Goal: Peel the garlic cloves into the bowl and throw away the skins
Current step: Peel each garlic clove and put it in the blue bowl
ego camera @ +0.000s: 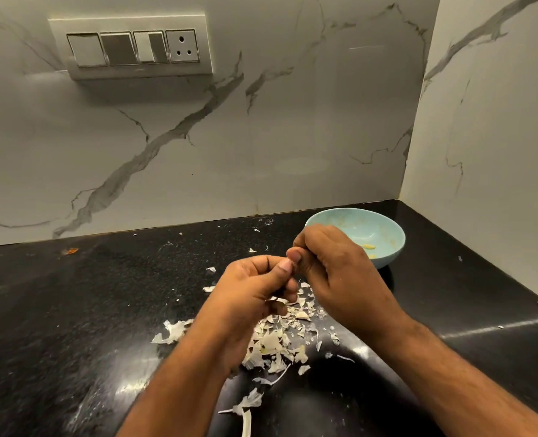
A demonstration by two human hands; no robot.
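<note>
The bowl [384,227] stands on the counter [72,310] at the back right, near the wall corner. Peeled cloves [368,246] lie in it. The skins [277,342] lie heaped before it to the left, under both hands. The switch panel [132,47] hangs on the wall behind, upper left.

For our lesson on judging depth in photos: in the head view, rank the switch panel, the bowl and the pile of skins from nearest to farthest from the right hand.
1. Bowl: just behind the right hand, partly hidden by it.
2. Pile of skins: on the counter below, between the wrists.
3. Switch panel: high on the wall, upper left.
</note>
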